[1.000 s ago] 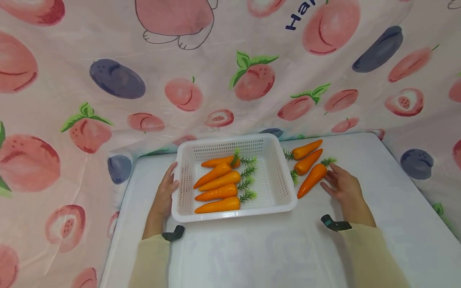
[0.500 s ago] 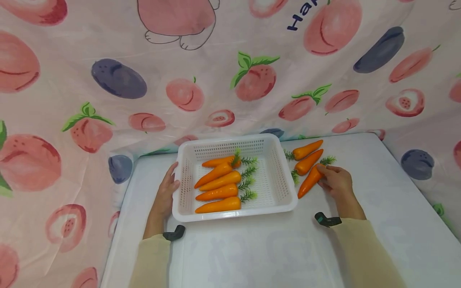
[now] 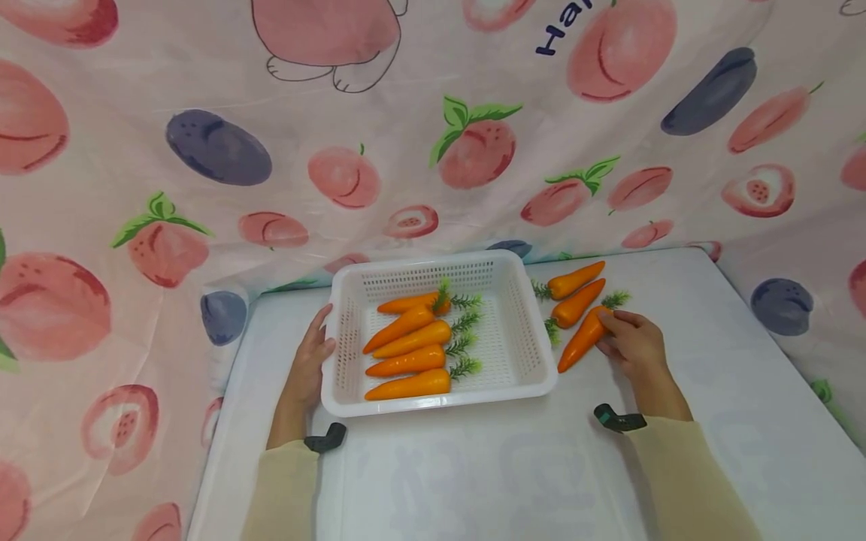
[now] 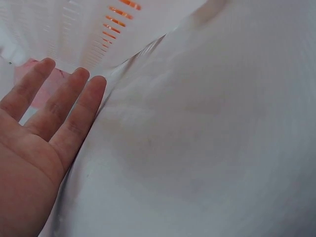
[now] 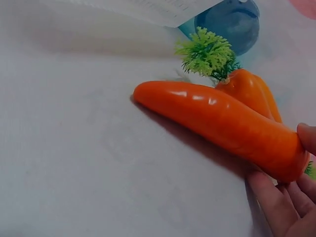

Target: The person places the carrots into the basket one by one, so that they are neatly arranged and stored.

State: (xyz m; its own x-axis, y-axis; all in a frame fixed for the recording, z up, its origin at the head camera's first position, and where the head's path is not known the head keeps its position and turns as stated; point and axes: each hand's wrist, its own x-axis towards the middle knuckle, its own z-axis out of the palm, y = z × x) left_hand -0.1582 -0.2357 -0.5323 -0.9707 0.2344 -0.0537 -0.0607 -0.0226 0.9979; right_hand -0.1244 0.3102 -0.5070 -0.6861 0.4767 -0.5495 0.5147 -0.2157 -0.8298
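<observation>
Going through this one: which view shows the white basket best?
The head view: the whole white basket fits in frame, with five carrots inside. The left wrist view has only part of the slotted outside, with orange showing through; the right wrist view catches just a portion along its top edge.

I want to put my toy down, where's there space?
On the table, the near part between the sleeves, and the part right of the right hand. In the basket, right of the leafy tops. Crowded: between basket and right hand, where three carrots lie.
</observation>
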